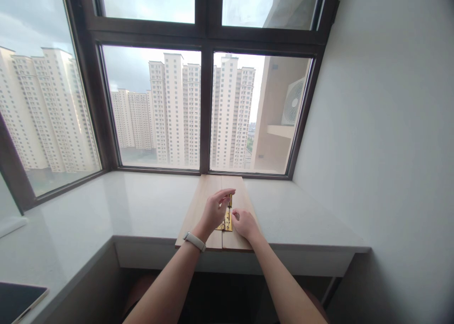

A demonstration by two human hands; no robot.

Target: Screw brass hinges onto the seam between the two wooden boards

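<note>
Two pale wooden boards lie side by side on the white sill, with a thin seam between them. A small yellow piece with dark marks rests over the seam near the front; a further yellow part shows behind it, between my hands. My left hand, a light band on its wrist, is raised over the yellow piece with fingers stretched to the right. Beside the piece on the right, my right hand is on the board with its fingers curled in; what they hold, if anything, is hidden.
The white sill runs left and right of the boards and ends in a front edge. A dark flat device lies at the lower left. Dark-framed windows rise behind, and a white wall stands on the right.
</note>
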